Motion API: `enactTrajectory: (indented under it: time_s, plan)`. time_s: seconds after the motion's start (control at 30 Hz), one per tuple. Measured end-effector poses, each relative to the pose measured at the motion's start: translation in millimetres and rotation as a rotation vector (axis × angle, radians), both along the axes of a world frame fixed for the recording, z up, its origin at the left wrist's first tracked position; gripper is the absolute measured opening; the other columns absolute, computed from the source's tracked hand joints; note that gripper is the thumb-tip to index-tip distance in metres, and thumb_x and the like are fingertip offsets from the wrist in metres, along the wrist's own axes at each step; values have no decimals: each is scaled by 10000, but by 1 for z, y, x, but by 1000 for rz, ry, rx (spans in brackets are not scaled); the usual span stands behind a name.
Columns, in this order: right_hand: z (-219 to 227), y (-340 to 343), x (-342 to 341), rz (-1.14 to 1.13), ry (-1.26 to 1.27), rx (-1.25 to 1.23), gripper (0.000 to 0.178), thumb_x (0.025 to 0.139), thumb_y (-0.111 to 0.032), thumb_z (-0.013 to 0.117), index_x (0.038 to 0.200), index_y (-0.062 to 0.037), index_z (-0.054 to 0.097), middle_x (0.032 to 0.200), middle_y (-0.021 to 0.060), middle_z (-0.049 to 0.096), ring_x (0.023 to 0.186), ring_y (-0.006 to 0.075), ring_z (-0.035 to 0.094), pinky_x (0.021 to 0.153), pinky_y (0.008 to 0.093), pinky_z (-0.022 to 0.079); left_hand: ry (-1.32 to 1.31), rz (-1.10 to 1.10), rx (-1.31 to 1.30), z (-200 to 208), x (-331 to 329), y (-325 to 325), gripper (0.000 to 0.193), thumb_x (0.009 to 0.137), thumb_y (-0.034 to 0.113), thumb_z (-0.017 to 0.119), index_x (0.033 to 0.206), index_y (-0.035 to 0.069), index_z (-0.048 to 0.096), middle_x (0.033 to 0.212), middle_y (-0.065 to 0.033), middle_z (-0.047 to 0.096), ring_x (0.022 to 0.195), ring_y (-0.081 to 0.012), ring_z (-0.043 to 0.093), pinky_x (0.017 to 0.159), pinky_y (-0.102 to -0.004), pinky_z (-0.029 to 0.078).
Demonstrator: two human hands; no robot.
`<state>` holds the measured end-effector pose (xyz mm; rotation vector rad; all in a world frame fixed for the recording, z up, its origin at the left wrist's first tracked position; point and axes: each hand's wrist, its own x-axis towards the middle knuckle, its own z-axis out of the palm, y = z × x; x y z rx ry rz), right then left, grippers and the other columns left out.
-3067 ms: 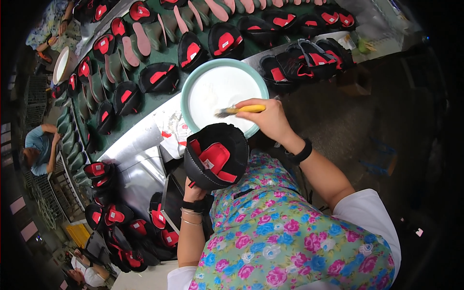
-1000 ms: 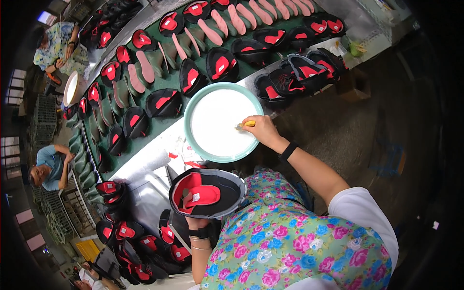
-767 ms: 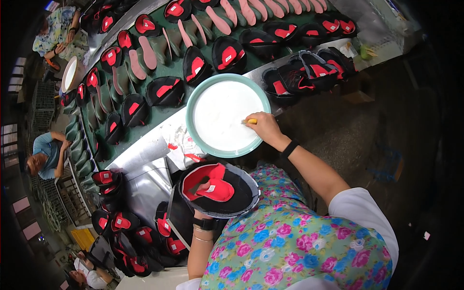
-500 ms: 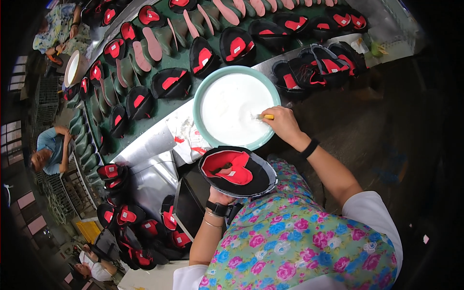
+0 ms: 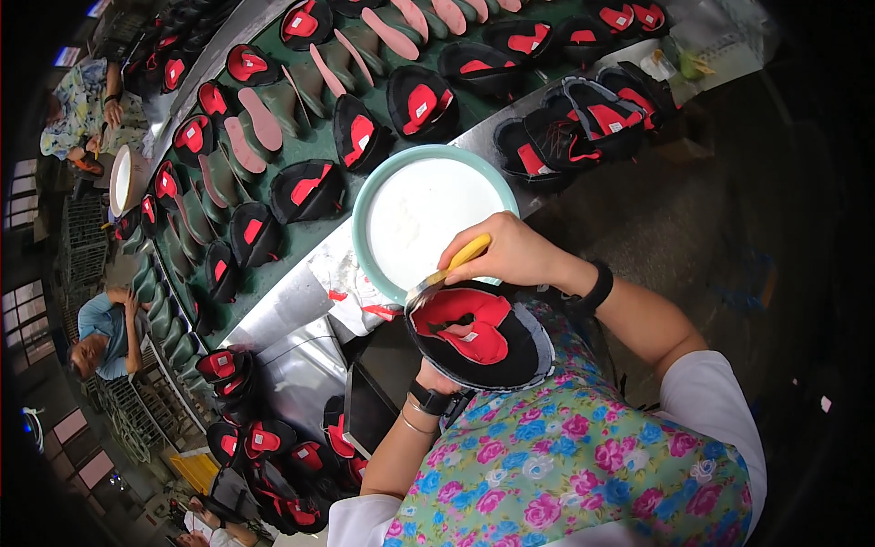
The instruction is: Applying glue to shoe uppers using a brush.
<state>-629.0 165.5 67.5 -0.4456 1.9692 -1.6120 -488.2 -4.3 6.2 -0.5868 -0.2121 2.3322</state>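
step in hand, as judged: application of white liquid [image 5: 410, 210] to the edge of the workpiece. the workpiece, a black fabric shoe upper with a red lining and grey-edged rim [image 5: 478, 339], is held opening upward, in front of the floral apron [image 5: 547, 438] and just below the round pale-green basin [image 5: 361, 232]. left hand [image 5: 437, 376]: supports the upper from beneath; finger closure is hidden and cannot be told. right hand [image 5: 510, 248]: fingers closed around the flat brush with a yellow handle [image 5: 470, 250]. the bristles lie at the upper-left rim and appear to touch it. the next move calls for light, even pressure along the rim, with the left hand keeping the upper steady; excess liquid could drip onto the red lining.
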Motion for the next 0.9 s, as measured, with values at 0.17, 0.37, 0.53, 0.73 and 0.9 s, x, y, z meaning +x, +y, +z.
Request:
enactTrajectory:
  time_s: [0.17, 0.37, 0.53, 0.73, 0.9]
  plan:
    - [-13, 19, 1, -56, 66, 138, 167, 722, -131, 750, 853, -36, 709, 782, 67, 688, 710, 119, 634, 678, 233, 482, -276, -117, -482, 23, -12, 7, 286, 889, 153, 490, 1148, 38, 526, 954, -110, 636, 702, -219, 602, 598, -315, 516]
    - [-17, 31, 8, -131, 26, 287, 181, 702, -167, 738, 798, -19, 699, 704, 106, 673, 654, 183, 652, 648, 280, 500, -515, -100, -558, 16, -13, 3, 217, 911, 215, 466, 1026, 60, 562, 659, -48, 618, 300, -120, 385, 264, -202, 294]
    - [-23, 37, 10, -132, 63, 437, 234, 710, -206, 731, 740, 20, 678, 619, 103, 652, 571, 165, 652, 553, 263, 494, -379, -13, -597, 12, -4, -12, 298, 937, 259, 445, 1119, 47, 548, 969, -135, 646, 780, -244, 641, 696, -358, 556]
    - [-3, 14, -1, -310, -64, 422, 315, 694, -229, 678, 625, 69, 601, 585, 158, 626, 504, 221, 638, 517, 308, 507, 88, 188, -529, -35, 39, -46, 367, 957, 288, 430, 1207, 33, 514, 1207, -149, 560, 1082, -294, 553, 965, -462, 435]
    - [-16, -19, 16, -348, -72, 281, 327, 701, -242, 668, 627, 68, 596, 552, 152, 611, 494, 227, 634, 511, 317, 508, 169, 85, -692, -27, 44, -67, 376, 960, 297, 422, 1205, 26, 511, 1208, -156, 558, 1076, -294, 556, 970, -454, 433]
